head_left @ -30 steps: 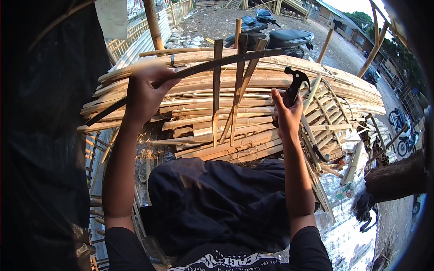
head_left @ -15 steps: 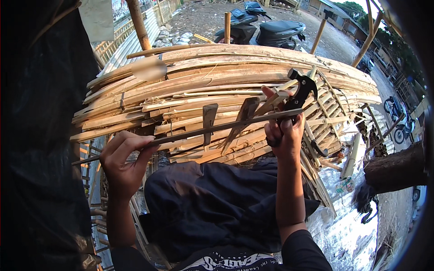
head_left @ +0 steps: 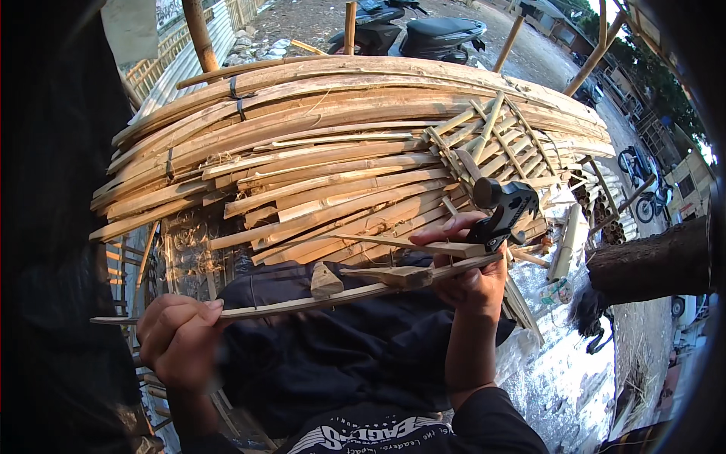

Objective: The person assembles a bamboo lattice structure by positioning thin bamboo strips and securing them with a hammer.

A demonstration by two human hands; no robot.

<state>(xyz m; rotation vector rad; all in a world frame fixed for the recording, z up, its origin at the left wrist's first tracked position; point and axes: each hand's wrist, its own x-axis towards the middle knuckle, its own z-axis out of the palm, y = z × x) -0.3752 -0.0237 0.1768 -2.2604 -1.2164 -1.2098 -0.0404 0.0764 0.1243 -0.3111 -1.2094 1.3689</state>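
At centre, slightly low in the frame, a wooden strip [head_left: 302,306] bears short wooden pieces [head_left: 408,277]. The left grip [head_left: 178,337] pinches its left end; the right grip [head_left: 475,286] is closed around a black hammer [head_left: 513,210] and the strip's right end. White lettering [head_left: 378,434] crosses the black shirt [head_left: 495,424], bottom centre.

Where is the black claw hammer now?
In the head view, the black claw hammer is right of centre, in the right hand, beside the thin wooden strip.
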